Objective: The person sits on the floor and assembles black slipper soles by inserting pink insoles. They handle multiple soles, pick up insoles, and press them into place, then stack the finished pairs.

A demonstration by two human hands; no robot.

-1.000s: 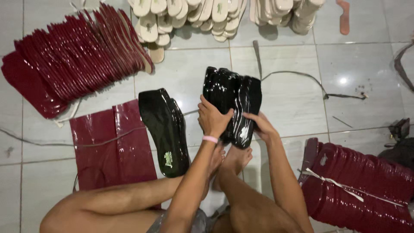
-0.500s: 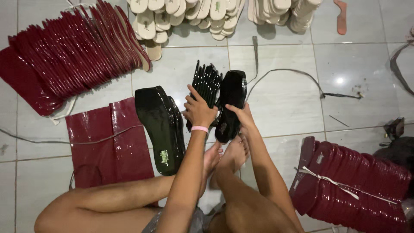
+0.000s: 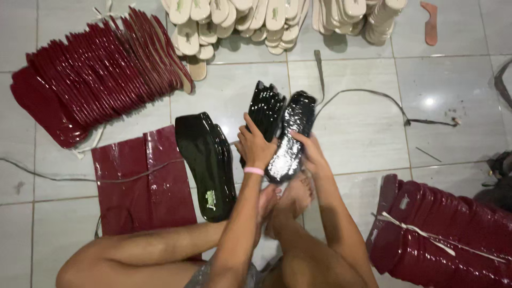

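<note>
Person sat on the pale tiled floor [image 3: 362, 133], legs folded, feet near the middle of the floor's near edge. Left hand [image 3: 257, 146] was clenched around a fanned stack of glossy black shoe-sole pieces [image 3: 265, 109]; right hand [image 3: 308, 152] gripped a single glossy black sole-shaped piece [image 3: 290, 133] just beside that stack, the two touching or nearly so. Both bundles stood up and away from the hands, long axes running from the palms toward the floor's far edge, tilted slightly right. Each hand held its piece at the lower end; neither was nearer than the other.

Just left of the left hand lay a flat stack of black insoles with a small pale mark [image 3: 208, 162], long axis near-to-far. Further left, a folded dark red glossy sheet [image 3: 141, 184] with a string across it. Fanned dark red soles [image 3: 96, 80] filled the far left corner; cream-coloured soles [image 3: 234, 21] lined the far edge; a tied bundle of dark red pieces [image 3: 442, 234] sat at the near right corner.
</note>
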